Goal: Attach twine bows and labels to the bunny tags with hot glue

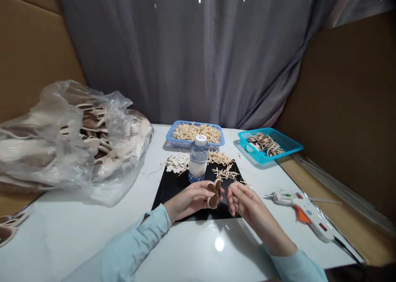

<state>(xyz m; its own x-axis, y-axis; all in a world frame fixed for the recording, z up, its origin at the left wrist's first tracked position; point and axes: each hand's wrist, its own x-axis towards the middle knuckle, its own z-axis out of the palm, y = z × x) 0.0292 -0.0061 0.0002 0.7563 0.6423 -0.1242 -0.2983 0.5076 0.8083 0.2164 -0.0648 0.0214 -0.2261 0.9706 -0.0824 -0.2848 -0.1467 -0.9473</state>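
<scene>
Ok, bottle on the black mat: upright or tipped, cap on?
Upright, cap on: the bottle stands on its base, white cap seated on top.

White bench (71,240), glossy, faintly grey-veined; round glare spot near the front. Directly on top, far left: bulging clear plastic bag (119,187). Near left edge: a few brown-and-cream pieces (6,233). Centre: flat black mat (161,201). Just behind: blue basket (175,143). Far right: teal basket (262,158), by the right edge. Nearer, same side: white glue gun (312,218) with orange trigger, on its side, nozzle leftward. Left of the mat: thin, curling strand (154,172).
</scene>
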